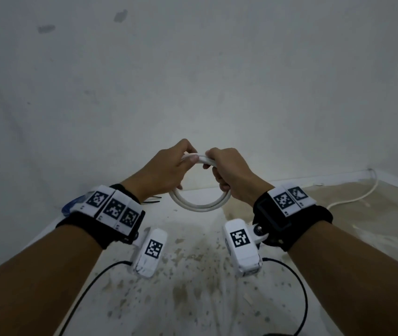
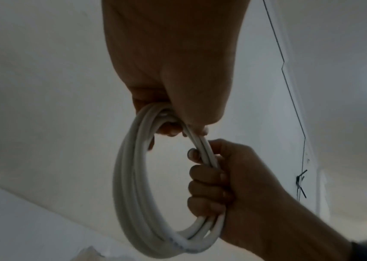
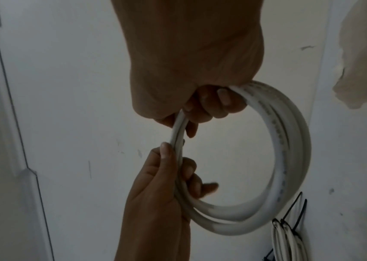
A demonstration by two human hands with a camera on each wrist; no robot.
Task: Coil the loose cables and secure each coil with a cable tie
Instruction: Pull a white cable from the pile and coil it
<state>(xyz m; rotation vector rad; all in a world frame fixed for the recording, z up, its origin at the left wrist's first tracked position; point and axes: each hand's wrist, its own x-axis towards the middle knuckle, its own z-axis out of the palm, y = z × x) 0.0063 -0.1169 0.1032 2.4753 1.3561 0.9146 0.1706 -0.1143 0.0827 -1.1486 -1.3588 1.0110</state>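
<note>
A white cable wound into a round coil [image 1: 200, 203] hangs upright above the table, held between both hands. My left hand [image 1: 188, 159] grips the top left of the coil, thumb over the strands. On the right side my right hand [image 1: 215, 166] has its fingers curled round the strands. The left wrist view shows the coil [image 2: 128, 194] with the right hand [image 2: 213, 187] wrapped round its side. Seen from the right wrist, the coil [image 3: 289, 150] has the left hand [image 3: 166, 181] pinching its edge. Black cable ties [image 1: 152, 202] lie on the table behind my left wrist.
The white table [image 1: 193, 275] is stained and backs onto a plain wall. A loose white cable [image 1: 353, 197] trails along the back right. In the right wrist view a coil [image 3: 287, 242] bound with black ties lies below the held coil. Black camera cords [image 1: 300, 287] hang under my wrists.
</note>
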